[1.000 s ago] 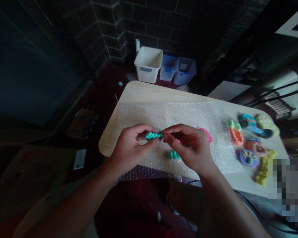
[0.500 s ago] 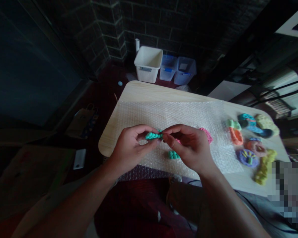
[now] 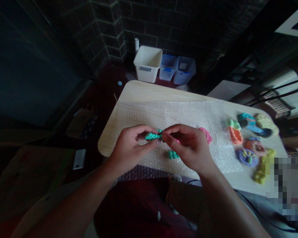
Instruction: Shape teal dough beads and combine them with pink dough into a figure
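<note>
My left hand (image 3: 129,145) pinches a small green, bumpy, braided-looking piece (image 3: 152,136) between thumb and fingers above the bubble wrap. Thumb and forefinger of my right hand (image 3: 190,147) close on the right end of this same piece, and the fingertips of both hands almost meet there. Below my right hand lies another green bumpy piece (image 3: 173,154), partly covered by it. A pink textured piece (image 3: 207,135) shows behind that hand, mostly hidden.
Bubble wrap (image 3: 144,114) covers much of the pale wooden table (image 3: 136,89). On the right lie an orange and green piece (image 3: 235,134), a purple disc (image 3: 245,158), a yellow strip (image 3: 260,170) and other soft-looking items. Beyond the table stand a white bin (image 3: 146,72) and two clear boxes (image 3: 185,77).
</note>
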Available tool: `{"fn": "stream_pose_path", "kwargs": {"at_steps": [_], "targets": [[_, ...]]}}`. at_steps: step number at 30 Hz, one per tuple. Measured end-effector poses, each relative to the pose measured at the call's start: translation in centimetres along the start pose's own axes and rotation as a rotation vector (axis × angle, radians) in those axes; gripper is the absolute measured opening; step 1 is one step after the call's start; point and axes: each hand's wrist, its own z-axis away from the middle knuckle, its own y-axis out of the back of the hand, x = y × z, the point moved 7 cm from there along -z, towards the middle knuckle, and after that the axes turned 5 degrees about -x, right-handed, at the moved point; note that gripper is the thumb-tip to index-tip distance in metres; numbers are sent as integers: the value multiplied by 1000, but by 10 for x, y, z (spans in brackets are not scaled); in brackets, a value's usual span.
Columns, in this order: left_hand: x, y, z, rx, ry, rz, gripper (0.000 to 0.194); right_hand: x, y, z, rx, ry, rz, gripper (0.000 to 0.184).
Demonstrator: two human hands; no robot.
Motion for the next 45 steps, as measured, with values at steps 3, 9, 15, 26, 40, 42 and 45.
{"fn": "stream_pose_path", "kwargs": {"at_steps": [3,9,15,26,40,42,45], "targets": [[-4,0,-1,0,13,29,17,2,1,0,8,-14,-49,13],[-7,-2,-5,-73,81,85,25,14,2,-5,-31,-61,-151,17],[-10,55,-14,116,74,-287,26,43,5,-6,-102,-228,6,21],[-35,25,-14,-164,5,-862,16,48,-14,-7,-219,-153,641,21],[-28,8,-17,-68,235,207,29,18,-7,-4,-106,71,196,27],[-28,0,-16,-82,266,301,33,11,-8,-3,-106,122,185,24],[-30,-6,-13,-90,298,380,35,2,-8,-2,-108,158,262,19]]}}
